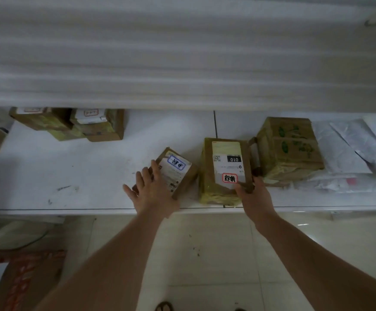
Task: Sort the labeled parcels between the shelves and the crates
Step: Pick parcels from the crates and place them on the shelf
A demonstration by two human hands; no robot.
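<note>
1. Shelf [70,176]: white, your landmark.
2. Blue-labeled parcel [178,173]: small, near the shelf's front edge; your left hand [153,189] lies on it with fingers straight, grasping nothing.
3. Red-labeled parcel [225,169]: just right of the first, marked "010"; your right hand [252,194] grips its near right corner.
4. Taped box [290,149]: touching that parcel's right side.
5. Two parcels [74,124]: at the shelf's back left.
6. White mailers [353,153]: at the shelf's right end.
</note>
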